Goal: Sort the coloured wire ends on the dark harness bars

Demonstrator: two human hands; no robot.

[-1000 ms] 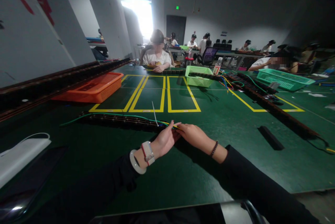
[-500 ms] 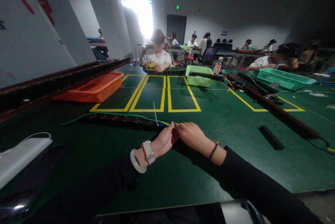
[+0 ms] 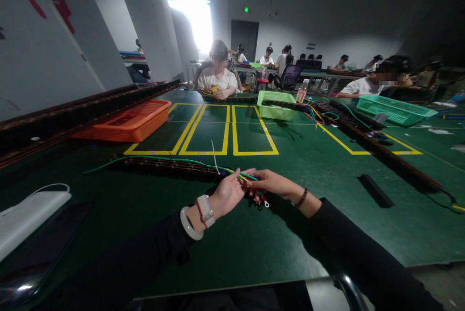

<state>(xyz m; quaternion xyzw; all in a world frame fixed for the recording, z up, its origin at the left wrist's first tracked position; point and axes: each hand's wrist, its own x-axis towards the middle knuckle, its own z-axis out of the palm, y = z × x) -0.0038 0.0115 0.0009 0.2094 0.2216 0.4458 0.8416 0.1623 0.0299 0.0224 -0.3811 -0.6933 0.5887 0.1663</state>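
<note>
At the cable chain's end (image 3: pixel 167 166), the left hand (image 3: pixel 229 193) and right hand (image 3: pixel 274 182) grip coloured wires (image 3: pixel 242 178), presumably keeping them bunched.

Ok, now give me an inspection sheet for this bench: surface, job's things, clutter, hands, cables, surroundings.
Surface: green table with yellow outlines.
Job's things: dark strip, coloured wires at its right end, white zip tie sticking up there.
Clutter: black block at right; white object and dark flat device at left.
Hands: left hand palm up, right hand over the wires; exact grip unclear.
Cables: green wire along the strip; ring terminals below the right hand.
Surroundings: orange basket left, teal basket right; person seated opposite, others behind.
</note>
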